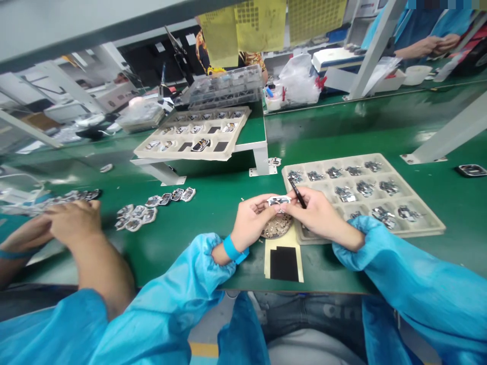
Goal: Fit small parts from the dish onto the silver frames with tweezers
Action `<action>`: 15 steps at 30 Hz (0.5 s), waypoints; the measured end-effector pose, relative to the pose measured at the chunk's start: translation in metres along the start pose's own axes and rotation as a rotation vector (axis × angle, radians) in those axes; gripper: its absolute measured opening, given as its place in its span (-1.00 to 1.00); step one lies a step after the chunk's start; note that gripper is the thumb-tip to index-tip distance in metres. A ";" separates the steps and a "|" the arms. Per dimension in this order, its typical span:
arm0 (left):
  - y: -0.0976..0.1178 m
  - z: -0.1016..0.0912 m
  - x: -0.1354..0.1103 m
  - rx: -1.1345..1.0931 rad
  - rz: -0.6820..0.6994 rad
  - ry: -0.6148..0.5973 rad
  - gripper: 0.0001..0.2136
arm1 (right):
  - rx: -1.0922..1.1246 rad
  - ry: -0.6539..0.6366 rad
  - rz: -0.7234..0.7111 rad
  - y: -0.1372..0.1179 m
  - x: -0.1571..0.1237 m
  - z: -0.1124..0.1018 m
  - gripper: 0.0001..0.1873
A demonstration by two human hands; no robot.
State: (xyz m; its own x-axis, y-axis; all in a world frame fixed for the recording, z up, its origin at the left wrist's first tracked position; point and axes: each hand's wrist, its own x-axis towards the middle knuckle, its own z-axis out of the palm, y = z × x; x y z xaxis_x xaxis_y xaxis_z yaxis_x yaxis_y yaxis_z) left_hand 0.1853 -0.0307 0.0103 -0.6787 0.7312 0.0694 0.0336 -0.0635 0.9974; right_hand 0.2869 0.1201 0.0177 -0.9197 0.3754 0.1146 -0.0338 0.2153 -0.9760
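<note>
Two hands met at the centre of the green bench (pixel 342 137), both pinching one small metal part (pixel 279 201). The left hand (pixel 251 221) clasped its left end; the right hand (pixel 318 215) gripped the other end and also held black tweezers (pixel 297 192) pointing toward eleven o'clock. A beige tray (pixel 418 230) of similar parts lay at three o'clock, touching the right wrist. A co-worker's hands (pixel 72 223) rested at nine o'clock.

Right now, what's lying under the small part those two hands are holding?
Under the small part, a round brownish pad rests on the green table. The left hand and right hand cover its edges.
</note>
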 end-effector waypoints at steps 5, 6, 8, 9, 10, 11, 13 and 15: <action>0.000 -0.003 0.003 0.424 0.251 0.093 -0.81 | -0.354 0.094 -0.280 -0.004 0.003 -0.016 -0.66; 0.000 -0.003 0.003 0.482 0.288 0.102 -0.81 | -0.397 0.141 -0.352 -0.006 0.001 -0.018 -0.67; 0.001 -0.004 0.002 0.580 0.356 0.119 -0.80 | -0.442 0.185 -0.470 -0.008 -0.002 -0.018 -0.82; 0.001 -0.004 0.001 0.619 0.388 0.128 -0.79 | -0.453 0.182 -0.513 -0.009 -0.004 -0.016 -0.89; 0.001 -0.004 0.000 0.649 0.419 0.136 -0.79 | -0.462 0.170 -0.549 -0.008 -0.005 -0.014 -0.91; 0.001 -0.004 0.000 0.674 0.447 0.143 -0.79 | -0.474 0.152 -0.575 -0.007 -0.005 -0.012 -0.91; 0.002 -0.004 -0.001 0.710 0.483 0.154 -0.78 | -0.488 0.135 -0.594 -0.003 -0.005 -0.008 -0.91; 0.002 -0.004 -0.001 0.738 0.496 0.156 -0.78 | -0.495 0.142 -0.583 0.001 -0.004 -0.006 -0.91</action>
State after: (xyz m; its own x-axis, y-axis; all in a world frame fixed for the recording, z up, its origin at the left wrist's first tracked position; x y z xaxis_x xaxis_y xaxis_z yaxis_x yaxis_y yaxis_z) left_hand 0.1831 -0.0346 0.0118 -0.5509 0.6323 0.5447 0.7745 0.1443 0.6158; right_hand 0.2928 0.1245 0.0170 -0.7471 0.1829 0.6390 -0.2871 0.7783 -0.5584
